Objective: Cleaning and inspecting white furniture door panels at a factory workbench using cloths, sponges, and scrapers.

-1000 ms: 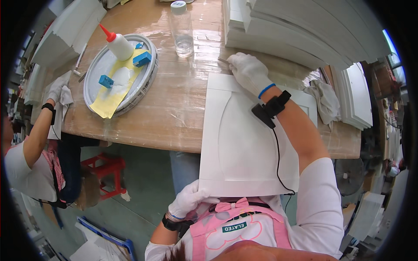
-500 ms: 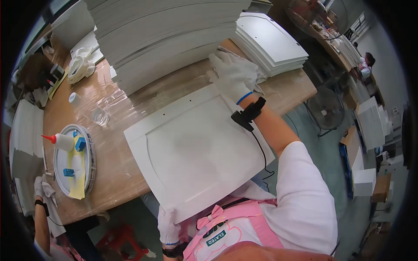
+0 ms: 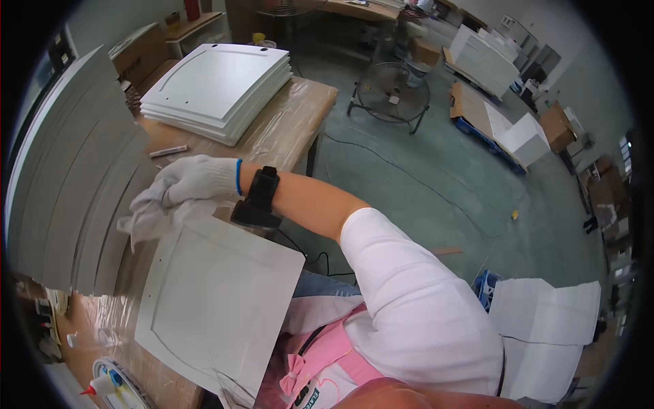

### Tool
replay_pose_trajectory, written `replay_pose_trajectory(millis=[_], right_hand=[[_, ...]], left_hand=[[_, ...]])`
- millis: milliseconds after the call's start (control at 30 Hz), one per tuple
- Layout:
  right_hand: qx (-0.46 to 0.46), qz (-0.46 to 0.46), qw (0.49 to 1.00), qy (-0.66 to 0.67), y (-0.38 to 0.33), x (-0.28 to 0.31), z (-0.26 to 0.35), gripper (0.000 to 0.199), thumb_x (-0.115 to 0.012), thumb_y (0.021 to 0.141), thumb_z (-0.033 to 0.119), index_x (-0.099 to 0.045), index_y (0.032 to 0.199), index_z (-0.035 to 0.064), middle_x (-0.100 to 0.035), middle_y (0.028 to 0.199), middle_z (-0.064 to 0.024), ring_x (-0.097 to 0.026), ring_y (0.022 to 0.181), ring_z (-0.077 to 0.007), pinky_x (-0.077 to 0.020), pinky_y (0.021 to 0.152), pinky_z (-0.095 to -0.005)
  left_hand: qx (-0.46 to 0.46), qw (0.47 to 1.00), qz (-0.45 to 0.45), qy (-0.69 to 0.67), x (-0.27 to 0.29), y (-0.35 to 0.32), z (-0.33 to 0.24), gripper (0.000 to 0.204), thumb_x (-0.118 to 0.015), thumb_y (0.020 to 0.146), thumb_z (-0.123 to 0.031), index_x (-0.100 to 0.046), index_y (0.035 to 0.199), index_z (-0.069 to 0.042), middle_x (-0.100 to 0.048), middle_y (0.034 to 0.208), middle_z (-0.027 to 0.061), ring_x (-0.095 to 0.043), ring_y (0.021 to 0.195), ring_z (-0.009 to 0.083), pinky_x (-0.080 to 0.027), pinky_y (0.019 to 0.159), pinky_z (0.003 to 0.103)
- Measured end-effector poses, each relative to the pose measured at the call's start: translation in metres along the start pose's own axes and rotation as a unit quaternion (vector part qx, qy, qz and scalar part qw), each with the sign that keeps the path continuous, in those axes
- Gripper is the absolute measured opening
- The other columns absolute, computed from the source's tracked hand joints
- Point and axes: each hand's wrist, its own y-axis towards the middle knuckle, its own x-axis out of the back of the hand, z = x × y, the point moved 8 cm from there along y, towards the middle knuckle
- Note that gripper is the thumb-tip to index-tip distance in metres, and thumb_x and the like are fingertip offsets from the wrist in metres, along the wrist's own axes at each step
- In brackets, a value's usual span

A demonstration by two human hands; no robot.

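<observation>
My right hand [image 3: 197,179], in a white knit glove with a blue cuff, is closed on a thin white cloth [image 3: 151,217]. Folds of the cloth hang below the fingers, over the far edge of a white panel [image 3: 214,296]. This panel has a curved line across its face and small dark holes near one edge. It lies on the table, its near side toward my lap. At its bottom corner is a pale, blurred shape that may be my gloved left hand; no fingers can be made out there. A black device is strapped to my right wrist.
Tall stacked boards [image 3: 75,177] stand at the left. Beyond my right hand are a marker-like stick [image 3: 169,150] and a pile of white panels [image 3: 221,82]. A bucket lid [image 3: 112,375] carries a red-tipped bottle. A floor fan [image 3: 393,92] stands past the table.
My view has swung to the right, so the table shows farther left. My right hand still grips the cloth, now bunched and hanging at the panel's far edge. My left hand has become indistinct.
</observation>
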Motion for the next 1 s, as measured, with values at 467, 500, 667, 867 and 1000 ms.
replay_pose_trajectory(millis=[467,500,667,867,1000], right_hand=[[0.199,-0.045,0.912,-0.355,0.006,-0.168,-0.104,0.063,-0.061,0.076,0.046,-0.054,0.132,0.0186,-0.048,0.136,-0.019,-0.039,0.128,-0.0428,-0.031,0.099,-0.0611],[0.194,-0.013,0.916,-0.352,0.0,-0.172,-0.095,0.06,-0.061,0.076,0.044,-0.056,0.13,0.0178,-0.05,0.133,-0.0193,-0.041,0.125,-0.0419,-0.0332,0.097,-0.0593],[0.128,0.145,0.932,-0.306,-0.044,-0.164,-0.038,0.049,-0.061,0.077,0.036,-0.063,0.12,0.014,-0.06,0.118,-0.0209,-0.055,0.111,-0.0375,-0.0439,0.088,-0.05],[0.065,0.066,0.951,-0.294,-0.038,-0.117,-0.024,0.032,-0.059,0.077,0.028,-0.073,0.102,0.0115,-0.069,0.089,-0.0179,-0.066,0.091,-0.033,-0.0505,0.082,-0.0403],[0.076,-0.001,0.901,-0.427,-0.007,-0.099,-0.054,0.038,-0.062,0.076,0.034,-0.072,0.109,0.0183,-0.064,0.112,-0.0178,-0.058,0.108,-0.0368,-0.0447,0.093,-0.0518]], left_hand=[[0.087,0.988,0.13,-0.005,-0.105,0.07,-0.005,0.052,-0.043,0.103,-0.031,-0.038,0.146,-0.001,-0.045,0.144,0.0176,-0.045,0.13,0.0276,-0.037,0.108,0.042],[0.085,0.987,0.135,-0.007,-0.11,0.074,-0.007,0.052,-0.043,0.103,-0.031,-0.037,0.146,-0.002,-0.045,0.144,0.0176,-0.045,0.13,0.0279,-0.038,0.108,0.042],[0.093,0.981,0.17,-0.024,-0.136,0.088,-0.014,0.054,-0.042,0.103,-0.035,-0.036,0.146,-0.002,-0.046,0.144,0.0176,-0.047,0.129,0.0293,-0.04,0.106,0.044],[0.098,0.973,0.203,-0.045,-0.157,0.091,-0.018,0.056,-0.041,0.103,-0.038,-0.035,0.146,-0.003,-0.046,0.143,0.0176,-0.048,0.128,0.031,-0.043,0.104,0.046],[0.108,0.972,0.201,-0.063,-0.158,0.089,-0.014,0.057,-0.04,0.103,-0.041,-0.034,0.146,-0.004,-0.046,0.143,0.0176,-0.049,0.127,0.0322,-0.045,0.103,0.048]])
